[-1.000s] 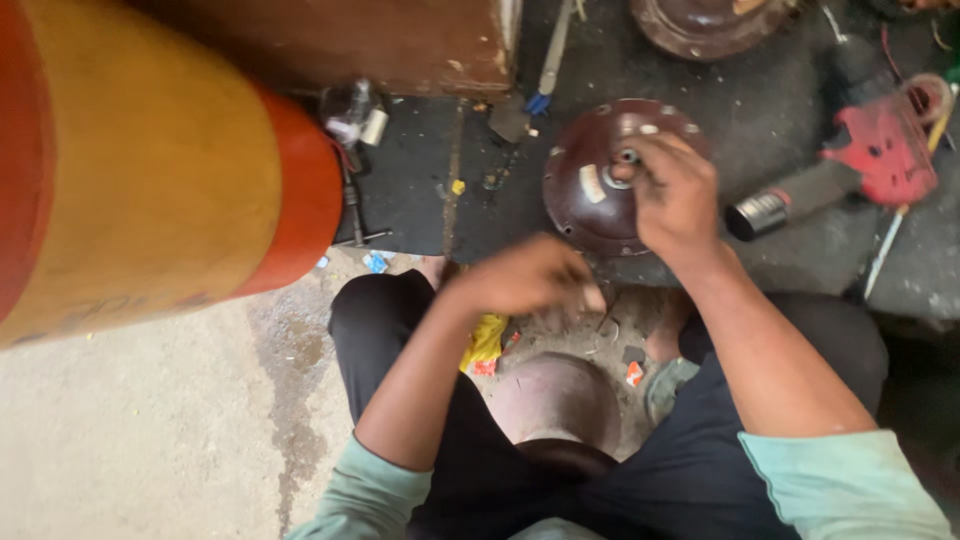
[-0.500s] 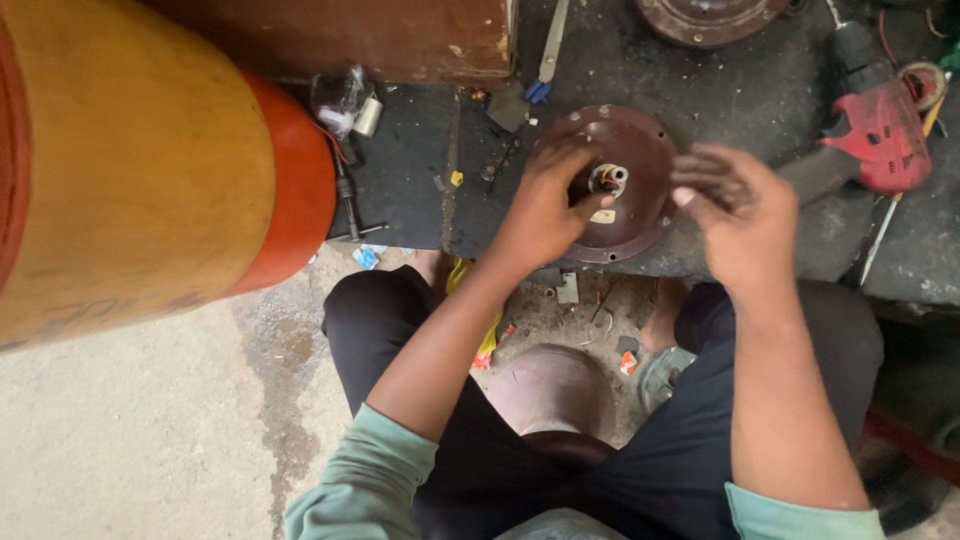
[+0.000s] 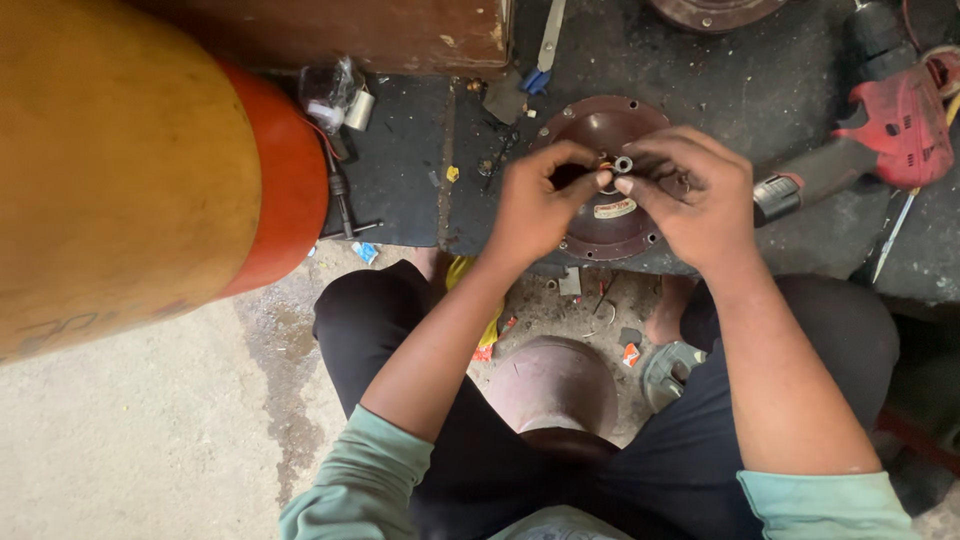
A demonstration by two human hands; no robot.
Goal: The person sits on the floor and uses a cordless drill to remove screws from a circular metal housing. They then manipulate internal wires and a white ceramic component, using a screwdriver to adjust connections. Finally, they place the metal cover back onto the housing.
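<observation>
A round brown metal cover (image 3: 610, 222) with bolt holes round its rim lies on the dark mat in front of me. Both my hands meet over its centre. My left hand (image 3: 535, 200) pinches with thumb and fingers at the cover's hub. My right hand (image 3: 690, 195) holds a small silver ring-shaped part (image 3: 623, 164) at its fingertips, right beside the left fingertips. The hub itself is mostly hidden under my fingers.
A big yellow and orange cylinder (image 3: 130, 170) fills the left. A red power drill (image 3: 880, 130) lies at right, a wooden box (image 3: 380, 30) at top, a second round cover (image 3: 715, 10) beyond. A domed brown part (image 3: 555, 385) sits between my knees. Scraps litter the floor.
My left hand rose from near my knees to the cover's centre. My right hand came back from the right and now meets the left over the hub with the small ring.
</observation>
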